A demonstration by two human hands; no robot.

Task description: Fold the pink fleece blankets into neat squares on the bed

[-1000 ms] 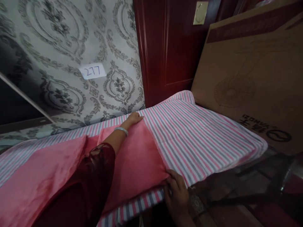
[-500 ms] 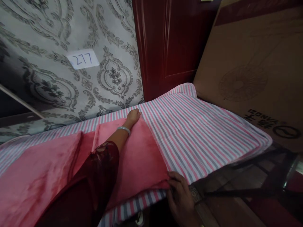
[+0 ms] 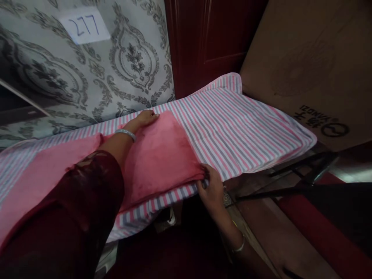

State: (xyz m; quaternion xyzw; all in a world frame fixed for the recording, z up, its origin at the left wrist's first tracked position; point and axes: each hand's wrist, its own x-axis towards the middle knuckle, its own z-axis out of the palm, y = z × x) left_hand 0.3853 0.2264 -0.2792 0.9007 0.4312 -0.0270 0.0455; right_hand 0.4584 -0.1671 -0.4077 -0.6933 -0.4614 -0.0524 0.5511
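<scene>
A folded pink plush cloth [image 3: 162,151] lies on a striped sheet [image 3: 226,124] of pink, grey and white. My left hand [image 3: 147,117] rests at its far edge, a little left of the far right corner, with fingers extended over the fabric. At the near right corner, my right hand [image 3: 212,190] has its fingers on top and thumb at the edge, pinching the folded layers. Another stretch of pink fabric [image 3: 55,162] spreads out to the left, partly covered by my left sleeve; whether it joins the folded part is hidden.
Behind the sheet stand a patterned wall [image 3: 136,58] with a paper marked 277 [image 3: 85,25] and a dark red panel [image 3: 215,31]. A large cardboard box [image 3: 308,69] leans at the right. Below it are a black metal frame [image 3: 314,170] and the floor.
My left hand has slid left from the far right corner along the cloth's far edge, its fingers less closed. My right hand stays at the near corner. The view has tilted downward.
</scene>
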